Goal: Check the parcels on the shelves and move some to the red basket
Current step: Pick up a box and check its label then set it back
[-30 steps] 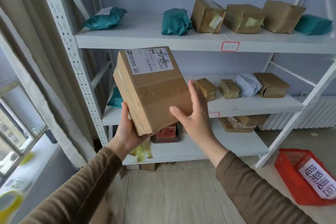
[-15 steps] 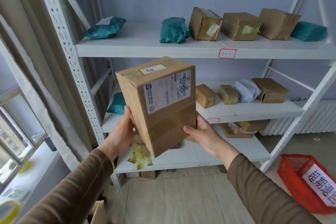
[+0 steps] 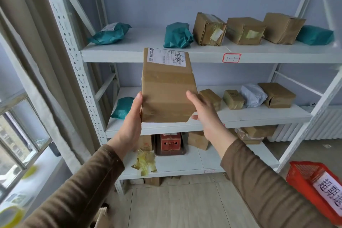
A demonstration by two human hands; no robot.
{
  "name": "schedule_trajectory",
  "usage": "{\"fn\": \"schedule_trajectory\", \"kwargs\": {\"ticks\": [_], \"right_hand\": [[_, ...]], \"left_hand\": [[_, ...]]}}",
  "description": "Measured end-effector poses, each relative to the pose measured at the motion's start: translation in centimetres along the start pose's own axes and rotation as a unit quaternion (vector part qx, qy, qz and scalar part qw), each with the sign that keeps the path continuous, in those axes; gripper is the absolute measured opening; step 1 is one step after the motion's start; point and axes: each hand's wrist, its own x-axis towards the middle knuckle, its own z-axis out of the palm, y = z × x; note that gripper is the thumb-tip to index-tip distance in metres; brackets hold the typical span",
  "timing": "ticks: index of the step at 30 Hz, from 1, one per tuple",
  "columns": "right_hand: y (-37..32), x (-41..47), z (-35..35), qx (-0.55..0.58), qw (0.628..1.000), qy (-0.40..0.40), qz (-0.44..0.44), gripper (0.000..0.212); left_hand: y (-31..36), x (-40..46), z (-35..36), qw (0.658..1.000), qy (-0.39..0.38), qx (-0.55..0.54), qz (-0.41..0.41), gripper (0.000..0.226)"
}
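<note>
A person holds 1 brown cardboard parcel (image 3: 167, 89) up in front of the white shelving unit (image 3: 268, 57), its taped face toward the camera and its white shipping label (image 3: 166, 57) along the top edge. The left hand (image 3: 132, 124) grips the parcel's lower left edge, thumb on the front face, and the right hand (image 3: 204, 110) clasps the lower right edge, thumb on the front and fingers tucked behind. Both arms wear brown sleeves. The parcel is in the air, overlapping the front edge of the top shelf and hiding part of the middle shelf. On the top shelf sit 3 cardboard boxes (image 3: 244, 30) side by side toward the right end, with teal bags (image 3: 177, 35) at the left end, the middle and the far right. The middle shelf carries 3 small boxes and a grey bag (image 3: 253, 95) toward its right end and a teal bag at its left end. The red basket (image 3: 318, 187) stands on the floor at the lower right, bearing a white label, well apart from the parcel.
</note>
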Motion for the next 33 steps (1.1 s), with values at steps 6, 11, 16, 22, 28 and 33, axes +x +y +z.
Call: {"fn": "schedule_trajectory", "kwargs": {"ticks": [6,11,16,22,28,33], "right_hand": [[-3.6,0.9,0.3,-0.025,0.999,-0.030,-0.033,0.051],[-7.4,2.4,1.7,0.001,0.998,-0.039,-0.057,0.015],[-10.7,6.9,3.5,0.035,0.996,-0.040,-0.075,0.038],[-12.2,14.7,6.4,0.079,0.994,-0.024,-0.075,0.071],[-12.6,23.3,8.8,0.066,0.995,-0.062,-0.044,0.075],[-12.5,28.9,10.3,0.056,0.996,-0.074,-0.017,0.065]], "left_hand": [[3.6,1.2,0.0,1.000,0.002,-0.018,-0.016,0.067],[7.7,2.6,0.3,0.999,0.036,-0.002,0.002,0.075],[11.2,7.2,-0.6,0.996,0.086,0.011,0.024,0.077],[13.7,15.4,-1.6,0.989,0.148,0.008,0.008,0.071],[13.4,24.2,-4.6,0.987,0.157,0.041,-0.012,0.086],[11.2,30.6,-7.3,0.985,0.164,0.045,-0.033,0.100]]}}
